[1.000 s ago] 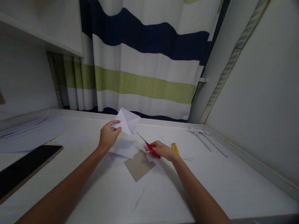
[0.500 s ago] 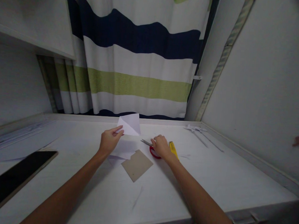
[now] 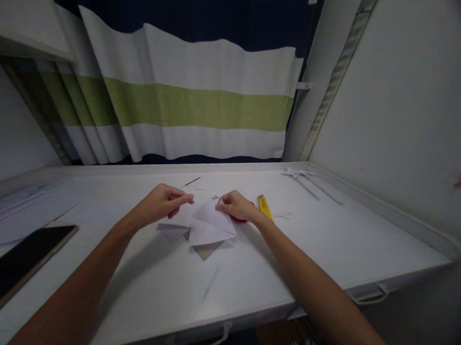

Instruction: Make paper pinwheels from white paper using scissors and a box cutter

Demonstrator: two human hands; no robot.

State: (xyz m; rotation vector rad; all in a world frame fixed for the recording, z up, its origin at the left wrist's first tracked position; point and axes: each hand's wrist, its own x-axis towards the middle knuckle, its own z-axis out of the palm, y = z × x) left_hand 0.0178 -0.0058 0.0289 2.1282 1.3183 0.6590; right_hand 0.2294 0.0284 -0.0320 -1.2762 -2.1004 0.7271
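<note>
1. Your left hand has its grip closed: thumb and fingertips pinch together at the upper left edge of the folded white paper.
2. Your right hand is pinched on the same sheet. Its fingertips meet at the raised point near the paper's middle, close to the left hand.
3. The paper lies low over the tabletop, directly between your hands. Its lower part rests flat and its upper part is lifted a little in your fingers.
4. A brown piece of cardboard sits under the paper, with only its near corner showing past the paper's edge.
5. A small white offcut lies just left of the sheet, below your left hand.
6. The red-handled scissors lie on the tabletop under your right hand. They are mostly hidden and neither hand holds them.
7. A yellow utility knife lies just beyond your right wrist, untouched.
8. By the look of it, the step in hand is working the paper with both hands, either folding it or opening a fold. I cannot tell which.
9. Whichever it is, the next move calls for keeping both pinches firm and the creases lined up, with the sheet steady against the cardboard.
10. A dark phone lies at the near left, well apart, and thin paper strips lie at the far right.
</note>
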